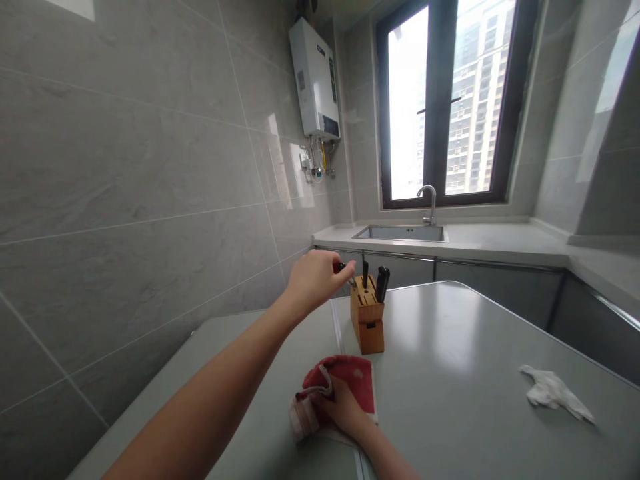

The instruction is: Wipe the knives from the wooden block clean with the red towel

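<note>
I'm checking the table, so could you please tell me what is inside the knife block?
Black handles stick up from the knife block; the left hand grips another handle. The parts down inside are covered.

- Knife block (371, 330): upright on the tabletop (440, 413); projecting black handles (383, 283) obstruct a low pass across its top.
- Left of the knife block: the left hand (317, 277), gripping a black-handled tool (342, 266), and its forearm (225, 383) bar access.
- In front of the knife block: the right hand (345, 407) and the bunched red cloth (361, 383) obstruct the near approach.
- Right of the knife block: a broad open lane, extending to a low, crumpled white tissue (553, 392).
- Behind the knife block: cabinet fronts (400, 268) limit reach.
</note>
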A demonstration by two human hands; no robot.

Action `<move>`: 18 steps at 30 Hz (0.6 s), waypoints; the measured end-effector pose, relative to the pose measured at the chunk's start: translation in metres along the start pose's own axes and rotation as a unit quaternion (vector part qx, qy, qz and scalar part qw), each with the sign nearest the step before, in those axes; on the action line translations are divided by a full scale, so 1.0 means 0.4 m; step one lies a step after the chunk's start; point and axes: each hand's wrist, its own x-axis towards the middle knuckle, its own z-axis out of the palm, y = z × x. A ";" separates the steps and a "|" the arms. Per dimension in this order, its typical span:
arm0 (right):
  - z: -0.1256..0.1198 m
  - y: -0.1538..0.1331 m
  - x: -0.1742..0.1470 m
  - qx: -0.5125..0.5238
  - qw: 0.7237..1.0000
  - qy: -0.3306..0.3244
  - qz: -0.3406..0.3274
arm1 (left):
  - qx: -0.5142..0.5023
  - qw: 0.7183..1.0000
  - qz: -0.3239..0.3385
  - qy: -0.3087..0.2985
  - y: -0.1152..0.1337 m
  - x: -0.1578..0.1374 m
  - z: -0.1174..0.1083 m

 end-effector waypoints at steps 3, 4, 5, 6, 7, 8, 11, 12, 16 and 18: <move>0.001 0.005 -0.002 -0.016 0.999 0.022 0.029 | -0.034 0.999 -0.004 -0.015 0.017 0.013 0.015; 0.001 0.005 -0.002 -0.019 0.999 0.027 0.037 | -0.041 0.999 -0.004 -0.018 0.020 0.016 0.020; 0.000 0.003 -0.003 -0.020 0.998 0.029 0.042 | -0.044 0.999 -0.003 -0.021 0.022 0.019 0.026; -0.001 0.001 -0.004 -0.020 0.999 0.028 0.042 | -0.043 0.999 -0.001 -0.024 0.024 0.022 0.032; -0.002 -0.001 -0.004 -0.019 0.999 0.024 0.040 | -0.037 0.999 0.000 -0.028 0.024 0.024 0.039; -0.002 -0.003 -0.004 -0.018 0.999 0.020 0.038 | -0.028 0.999 0.002 -0.033 0.024 0.026 0.047; -0.003 -0.004 -0.003 -0.017 0.999 0.018 0.038 | 0.015 0.998 0.009 -0.056 0.025 0.028 0.075; -0.002 -0.003 -0.002 -0.018 0.999 0.020 0.039 | 0.032 0.997 0.010 -0.063 0.026 0.027 0.085; -0.001 0.000 -0.001 -0.012 1.000 0.011 0.027 | 0.078 0.992 0.010 -0.097 0.034 0.020 0.129; -0.001 0.000 0.000 -0.002 1.000 0.001 0.018 | 0.091 0.989 0.008 -0.119 0.036 0.018 0.149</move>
